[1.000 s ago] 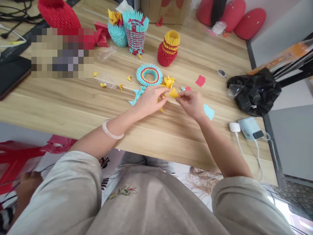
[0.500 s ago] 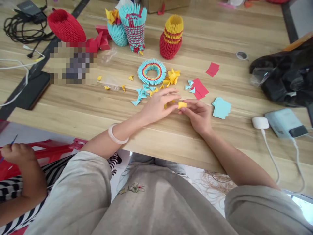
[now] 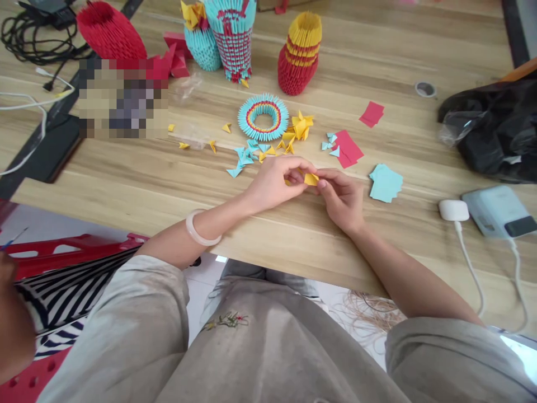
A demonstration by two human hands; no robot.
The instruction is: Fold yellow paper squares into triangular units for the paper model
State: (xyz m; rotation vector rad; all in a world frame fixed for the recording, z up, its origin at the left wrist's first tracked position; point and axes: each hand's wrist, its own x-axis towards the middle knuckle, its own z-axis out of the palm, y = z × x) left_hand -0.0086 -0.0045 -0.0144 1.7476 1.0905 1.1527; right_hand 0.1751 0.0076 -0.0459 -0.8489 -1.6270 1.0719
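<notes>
I have the yellow paper piece (image 3: 311, 180) above the table (image 3: 277, 235), at its near middle, pinched by the grip of the left hand (image 3: 277, 182) and the grip of the right hand (image 3: 344, 198). Far beyond stands the yellow-and-red vase (image 3: 298, 59); I can't see down to its bottom. To its left I see the tall blue vase (image 3: 232, 47) and the small blue vase (image 3: 202, 49), yellow folds (image 3: 193, 15) filling its mouth. The paper ring (image 3: 263, 135), yellow pieces (image 3: 302, 125) and blue pieces (image 3: 242, 158) lie between hands and vases. Red sheets (image 3: 350, 151) and blue sheets (image 3: 386, 184) lie right.
</notes>
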